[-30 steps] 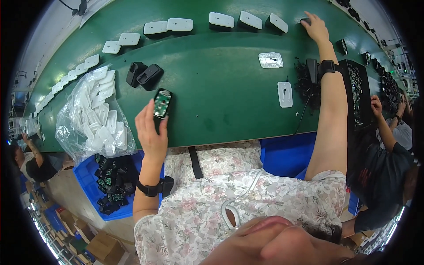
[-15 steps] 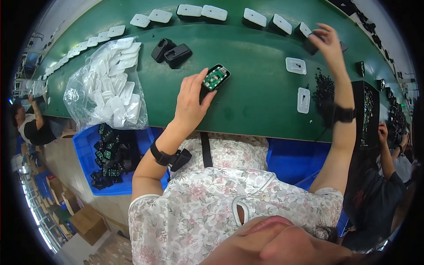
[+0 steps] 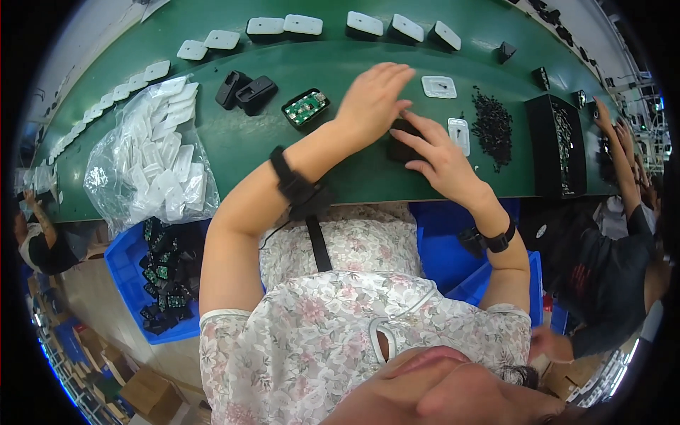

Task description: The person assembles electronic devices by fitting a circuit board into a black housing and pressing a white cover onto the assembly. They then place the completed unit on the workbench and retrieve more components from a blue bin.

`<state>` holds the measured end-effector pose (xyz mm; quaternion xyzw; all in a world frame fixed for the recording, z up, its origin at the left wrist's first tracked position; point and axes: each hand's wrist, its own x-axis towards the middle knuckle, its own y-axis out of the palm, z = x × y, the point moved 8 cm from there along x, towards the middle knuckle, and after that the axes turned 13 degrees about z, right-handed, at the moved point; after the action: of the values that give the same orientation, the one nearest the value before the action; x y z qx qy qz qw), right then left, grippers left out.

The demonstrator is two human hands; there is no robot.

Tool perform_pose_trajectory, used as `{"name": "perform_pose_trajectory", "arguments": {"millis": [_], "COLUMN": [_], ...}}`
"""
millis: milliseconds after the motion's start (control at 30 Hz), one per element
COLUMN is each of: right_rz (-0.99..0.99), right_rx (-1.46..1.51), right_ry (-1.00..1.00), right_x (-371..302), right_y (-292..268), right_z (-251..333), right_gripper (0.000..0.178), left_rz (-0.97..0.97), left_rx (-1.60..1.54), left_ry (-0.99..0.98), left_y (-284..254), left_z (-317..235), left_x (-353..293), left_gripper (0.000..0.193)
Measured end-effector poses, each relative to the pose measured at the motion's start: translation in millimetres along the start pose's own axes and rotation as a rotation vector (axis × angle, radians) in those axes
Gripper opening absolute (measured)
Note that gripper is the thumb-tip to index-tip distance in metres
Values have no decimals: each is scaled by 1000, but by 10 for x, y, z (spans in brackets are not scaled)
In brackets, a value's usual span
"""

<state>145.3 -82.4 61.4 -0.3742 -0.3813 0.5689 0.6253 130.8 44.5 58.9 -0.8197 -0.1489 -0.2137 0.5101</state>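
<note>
My right hand is closed on a black plastic housing on the green table, partly hidden under the fingers. Right beside it, my left hand stretches its fingers out and appears to hold nothing; its thumb comes close to my right fingertips. To the left of my hands lies an open black housing with a green circuit board in it. Two more black housings lean together farther left. White covers, each with a small dark part, rest near my right hand: one cover beyond it, another cover beside it.
Small black parts are heaped at the right, beside a black box. White-topped housings line the far side. A clear bag of white covers sits left, above a blue bin of circuit boards. Other people work at both sides.
My left hand has let go of the housing with the circuit board and moved right. My right hand has come back from the far right with a black housing. The view has shifted.
</note>
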Motion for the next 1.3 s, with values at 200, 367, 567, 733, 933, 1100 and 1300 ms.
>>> {"name": "perform_pose_trajectory", "arguments": {"millis": [200,367,567,733,933,1100,1300], "right_rz": [-19,-143,-418,-283,-155,-114,-218], "right_rx": [8,118,398,135,56,37,-191], "right_ry": [140,149,370,177,123,112,17], "right_x": [-191,-359,-427,-47,126,150,125], "right_y": [-53,-239,-504,-380,-280,-275,-187], "right_z": [-63,-82,-662,-434,-398,-437,-272], "right_gripper": [42,34,33,35,33,32,35], "left_rz": [133,174,219,178,201,274,295], "left_rx": [-89,-52,-248,-395,-300,-156,-23], "left_ry": [91,79,7,-52,19,69,51], "left_y": [713,831,349,92,101,203,142], "left_z": [-120,-46,-53,-4,-43,-19,-150], "left_x": [486,490,-93,-407,-426,-450,-451], "left_gripper": [52,52,52,56,53,56,57]}}
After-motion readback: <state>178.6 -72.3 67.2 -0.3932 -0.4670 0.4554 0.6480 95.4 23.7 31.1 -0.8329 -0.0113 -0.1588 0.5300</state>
